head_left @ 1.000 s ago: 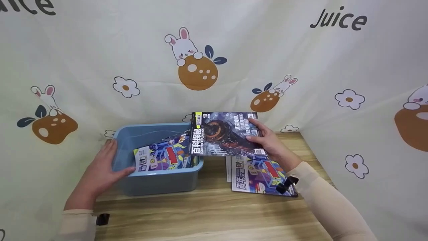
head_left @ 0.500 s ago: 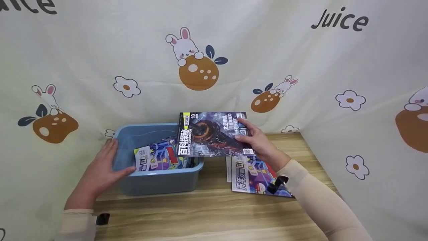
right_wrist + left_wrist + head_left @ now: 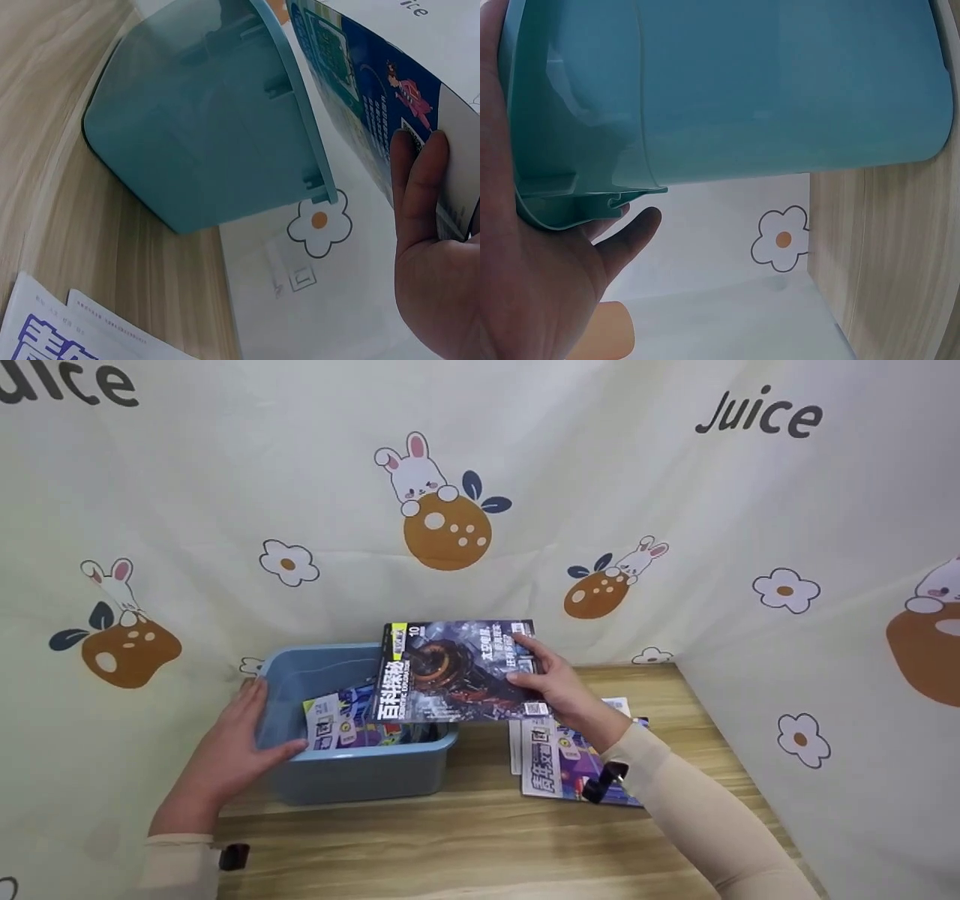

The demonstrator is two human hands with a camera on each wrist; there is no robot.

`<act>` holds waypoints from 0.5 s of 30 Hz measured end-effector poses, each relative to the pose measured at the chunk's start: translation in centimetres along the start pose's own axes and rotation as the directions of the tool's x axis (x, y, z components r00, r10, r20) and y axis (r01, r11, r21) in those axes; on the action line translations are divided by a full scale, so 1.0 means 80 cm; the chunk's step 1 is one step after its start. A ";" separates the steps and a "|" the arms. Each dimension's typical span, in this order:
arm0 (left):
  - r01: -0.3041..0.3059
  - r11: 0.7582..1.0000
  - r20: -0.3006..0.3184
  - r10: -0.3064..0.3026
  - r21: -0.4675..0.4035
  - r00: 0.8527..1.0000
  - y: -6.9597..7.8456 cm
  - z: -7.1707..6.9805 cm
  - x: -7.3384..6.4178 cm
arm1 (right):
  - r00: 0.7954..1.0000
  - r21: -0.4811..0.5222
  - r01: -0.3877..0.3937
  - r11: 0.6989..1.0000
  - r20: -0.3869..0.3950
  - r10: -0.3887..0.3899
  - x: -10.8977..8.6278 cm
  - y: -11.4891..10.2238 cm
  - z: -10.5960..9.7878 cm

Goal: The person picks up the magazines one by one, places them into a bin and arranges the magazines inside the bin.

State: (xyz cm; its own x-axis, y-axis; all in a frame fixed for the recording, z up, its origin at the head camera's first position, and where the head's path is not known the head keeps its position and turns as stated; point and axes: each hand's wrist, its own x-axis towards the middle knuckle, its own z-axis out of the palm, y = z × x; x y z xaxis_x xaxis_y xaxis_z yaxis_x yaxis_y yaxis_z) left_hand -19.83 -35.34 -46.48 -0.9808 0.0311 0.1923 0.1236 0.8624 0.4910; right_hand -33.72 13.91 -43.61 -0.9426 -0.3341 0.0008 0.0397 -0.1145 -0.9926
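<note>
A dark magazine (image 3: 450, 667) with a mechanical ring on its cover is gripped at its right side by my right hand (image 3: 559, 686). It hangs over the right rim of a blue plastic bin (image 3: 360, 772). The right wrist view shows two fingers pressed on the magazine's blue back cover (image 3: 382, 82). My left hand (image 3: 232, 757) holds the bin's left rim, thumb over the front corner; in the left wrist view fingers reach under the lip. Inside the bin lies a purple magazine (image 3: 330, 724), partly hidden by the held one.
More magazines (image 3: 555, 765) lie stacked on the wooden table (image 3: 420, 847) right of the bin, partly covered by my right forearm. A pale curtain (image 3: 315, 472) printed with rabbits and oranges stands close behind and at both sides.
My right hand has carried the dark magazine leftward, further over the bin, covering more of the magazine inside. The left hand keeps its place on the rim.
</note>
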 end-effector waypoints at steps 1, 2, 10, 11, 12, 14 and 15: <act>0.001 1.000 0.001 -0.001 -0.003 1.000 0.000 0.000 0.000 | 1.000 0.002 -0.001 1.000 -0.001 0.001 0.001 0.000 0.003; 0.003 1.000 0.002 -0.003 -0.004 1.000 0.000 0.000 0.000 | 1.000 0.000 -0.002 1.000 -0.001 0.002 0.001 -0.001 0.006; 0.009 1.000 0.005 -0.009 0.008 1.000 0.001 0.002 -0.001 | 1.000 0.003 -0.010 1.000 0.006 0.010 0.006 0.006 0.035; 0.007 1.000 0.007 -0.007 0.009 1.000 0.001 0.001 0.000 | 1.000 0.006 -0.006 1.000 0.006 0.006 0.008 0.007 0.038; 0.006 1.000 0.008 -0.007 0.008 1.000 0.002 0.001 0.001 | 1.000 0.009 0.001 1.000 0.007 -0.001 0.009 0.007 0.041; 0.008 1.000 0.012 -0.008 0.009 1.000 0.003 0.001 0.002 | 1.000 0.013 0.007 1.000 0.012 -0.007 0.011 0.008 0.048; 0.012 1.000 0.016 -0.012 0.009 1.000 0.004 0.000 0.002 | 1.000 0.014 0.008 1.000 0.017 -0.008 0.012 0.008 0.052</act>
State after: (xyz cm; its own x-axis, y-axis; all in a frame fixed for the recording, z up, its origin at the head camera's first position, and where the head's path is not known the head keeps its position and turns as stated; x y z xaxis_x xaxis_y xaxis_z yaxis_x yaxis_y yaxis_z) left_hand -19.97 -35.08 -46.33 -0.9846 0.0284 0.1728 0.1102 0.8670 0.4859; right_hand -33.26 9.63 -43.72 -0.9372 -0.3486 0.0111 0.0368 -0.1305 -0.9908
